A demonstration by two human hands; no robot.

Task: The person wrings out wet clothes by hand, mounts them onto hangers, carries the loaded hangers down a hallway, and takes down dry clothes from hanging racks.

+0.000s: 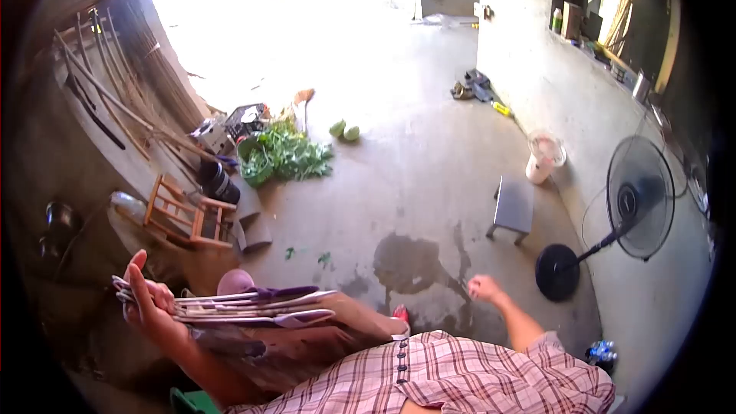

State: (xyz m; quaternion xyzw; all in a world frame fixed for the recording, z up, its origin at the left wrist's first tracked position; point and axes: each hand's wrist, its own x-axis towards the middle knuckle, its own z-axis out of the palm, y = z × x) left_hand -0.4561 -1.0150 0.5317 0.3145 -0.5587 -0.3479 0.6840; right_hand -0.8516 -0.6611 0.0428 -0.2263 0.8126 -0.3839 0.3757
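A bundle of thin clothes hangers, mostly white with a purple one among them, lies across my left hand. The fingers are wrapped about one end of the bundle, with the index finger and thumb pointing up. The long ends reach to the right, in front of my trousers. Out to the right, my right hand hangs over the concrete floor with its fingers curled in. Nothing shows in it. A round pink thing is partly hidden behind the hangers.
A small wooden chair, a black bucket and leafy greens are at left. A low grey stool, a pail and a standing fan are along the right wall. A wet patch darkens the floor ahead.
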